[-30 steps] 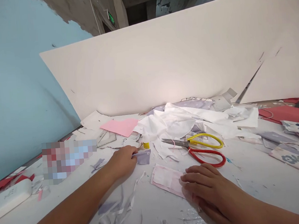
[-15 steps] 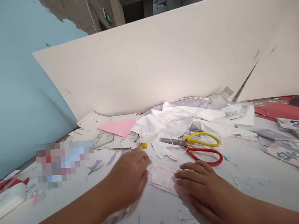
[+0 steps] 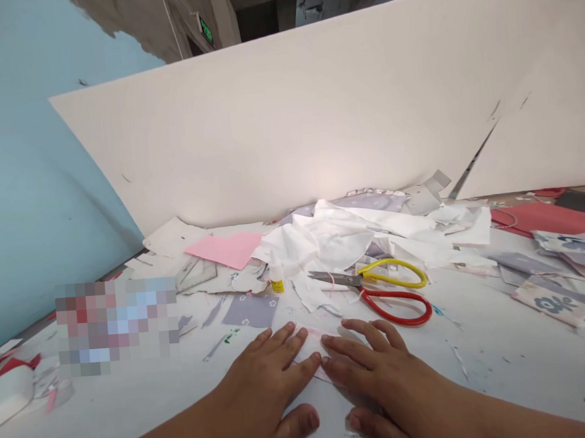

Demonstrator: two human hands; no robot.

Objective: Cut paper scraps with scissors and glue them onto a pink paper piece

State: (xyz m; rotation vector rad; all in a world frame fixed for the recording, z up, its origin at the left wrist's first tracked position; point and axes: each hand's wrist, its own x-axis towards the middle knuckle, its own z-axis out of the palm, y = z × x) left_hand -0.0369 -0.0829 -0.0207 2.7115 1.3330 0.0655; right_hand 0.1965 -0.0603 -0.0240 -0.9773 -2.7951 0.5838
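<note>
Both of my hands lie flat with fingers stretched out on a small pale pink piece (image 3: 313,341), which could be fabric or paper; they cover most of it. The fingertips of my left hand (image 3: 271,384) press on its left side. My right hand (image 3: 385,366) spreads over its right side, its fingers almost meeting the left ones. Just beyond the hands rest scissors (image 3: 395,298) with one yellow and one red handle loop, blades pointing left. A small glue bottle (image 3: 277,279) with a yellow label stands beyond my left fingertips, near a grey-purple flowered scrap (image 3: 251,310).
White crumpled cloth (image 3: 324,237) heaps at the table's back, against a pale upright board (image 3: 291,132). A pink sheet (image 3: 227,250) and cardboard lie back left. Patterned pieces (image 3: 553,301) and red sheets (image 3: 547,218) are at right. A white case (image 3: 9,395) sits far left.
My left hand has come down and right onto the pale pink piece, its fingers now spread flat. The flowered scrap behind it has come into view. My right hand stays on the piece.
</note>
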